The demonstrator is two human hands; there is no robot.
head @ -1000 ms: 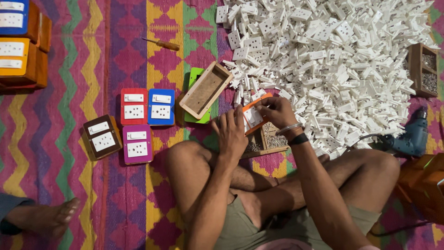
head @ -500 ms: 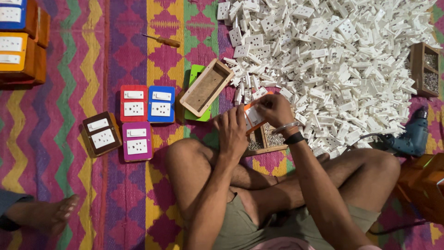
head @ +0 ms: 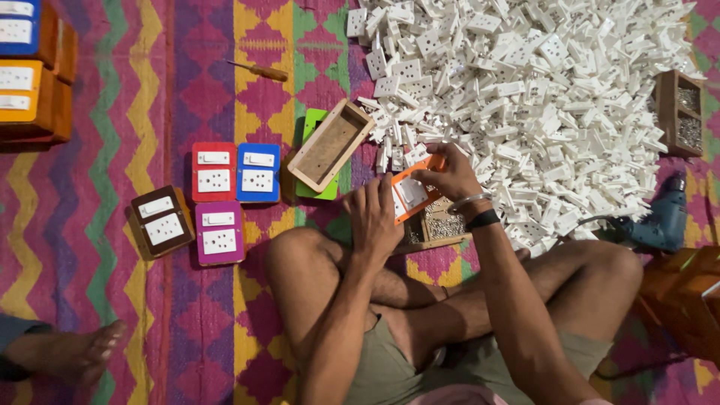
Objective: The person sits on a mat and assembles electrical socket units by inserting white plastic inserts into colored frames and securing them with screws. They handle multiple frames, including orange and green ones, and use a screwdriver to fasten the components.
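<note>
I sit cross-legged on a patterned mat. My left hand and my right hand together hold an orange switch board plate with a white switch part in it, just above a small wooden box of screws. A large heap of white switch and socket parts lies straight ahead and to the right. An empty wooden box rests tilted on a green plate to the left of my hands.
Finished boards lie at left: red, blue, magenta, brown. A screwdriver lies farther off. Stacked boxes stand at top left. A blue drill and another screw box are at right. Another person's foot shows bottom left.
My hands have shifted slightly on the orange plate, turning it a little. Nothing else has moved.
</note>
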